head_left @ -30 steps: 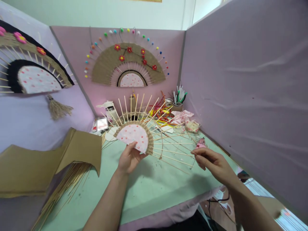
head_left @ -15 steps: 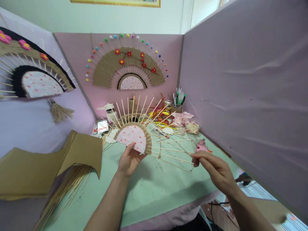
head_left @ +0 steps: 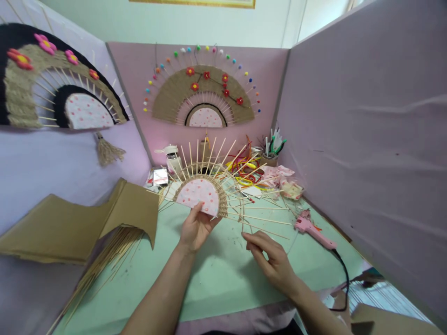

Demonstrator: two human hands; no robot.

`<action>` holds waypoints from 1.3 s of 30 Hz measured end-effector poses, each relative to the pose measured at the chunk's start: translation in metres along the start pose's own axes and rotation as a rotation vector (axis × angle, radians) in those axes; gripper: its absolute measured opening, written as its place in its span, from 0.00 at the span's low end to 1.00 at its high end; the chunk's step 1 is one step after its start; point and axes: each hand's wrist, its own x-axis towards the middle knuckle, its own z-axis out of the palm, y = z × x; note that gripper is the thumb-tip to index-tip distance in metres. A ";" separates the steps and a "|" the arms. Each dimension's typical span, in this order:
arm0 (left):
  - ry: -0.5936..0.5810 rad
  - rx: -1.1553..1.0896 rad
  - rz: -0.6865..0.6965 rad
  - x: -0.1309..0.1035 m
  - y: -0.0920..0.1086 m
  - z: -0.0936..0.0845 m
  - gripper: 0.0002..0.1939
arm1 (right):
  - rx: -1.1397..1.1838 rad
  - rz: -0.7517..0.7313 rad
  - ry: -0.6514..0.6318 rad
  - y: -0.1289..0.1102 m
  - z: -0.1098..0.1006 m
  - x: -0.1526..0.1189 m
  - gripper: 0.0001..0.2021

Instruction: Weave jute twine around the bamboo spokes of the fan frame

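Note:
My left hand (head_left: 196, 229) grips the lower edge of a half-round fan frame (head_left: 199, 194), thumb on its pink dotted centre. Thin sticks fan out from a woven twine band around that centre. Farther out, a strand of twine (head_left: 240, 204) runs in an arc across the sticks. My right hand (head_left: 270, 256) pinches the loose end of this twine just below the lowest sticks on the right. A pink hot glue gun (head_left: 316, 232) lies on the table to the right of my right hand.
Cardboard pieces (head_left: 129, 204) and a bundle of thin sticks (head_left: 111, 256) lie at left. Behind the frame are a white-lidded bottle (head_left: 173, 160), coloured cords (head_left: 244, 167) and a tool holder (head_left: 269, 159). Finished fans (head_left: 206, 95) hang on the partitions.
My right hand has moved left and down from the stick tips, bringing the twine end below the lowest sticks. The view has turned left, and the glue gun shows fully.

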 end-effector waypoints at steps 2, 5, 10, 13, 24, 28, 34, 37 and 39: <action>-0.002 -0.007 0.011 0.000 0.001 0.000 0.18 | -0.002 0.020 -0.007 -0.002 -0.001 0.001 0.21; 0.020 -0.014 0.030 0.001 0.003 -0.002 0.17 | 0.005 0.079 -0.033 -0.004 -0.008 0.000 0.17; 0.026 -0.003 0.054 0.002 0.005 -0.004 0.17 | -0.051 0.181 -0.038 -0.006 -0.021 -0.002 0.11; 0.023 0.008 0.063 0.001 0.007 -0.005 0.18 | -0.079 0.233 -0.030 -0.003 -0.032 -0.002 0.10; 0.038 0.060 0.102 0.002 0.007 -0.005 0.17 | 0.044 0.434 -0.101 0.000 -0.080 -0.003 0.10; 0.044 0.065 0.134 0.003 0.007 -0.006 0.13 | 0.026 0.438 -0.107 -0.004 -0.083 -0.004 0.11; 0.066 0.055 0.177 0.002 0.007 -0.005 0.12 | -0.173 0.324 0.054 -0.017 -0.066 -0.002 0.08; 0.078 0.038 0.192 0.002 0.005 -0.003 0.12 | -0.176 0.209 0.020 -0.021 -0.036 0.001 0.07; 0.082 0.026 0.188 0.001 0.003 -0.001 0.12 | -0.144 0.138 -0.037 -0.021 -0.012 0.004 0.10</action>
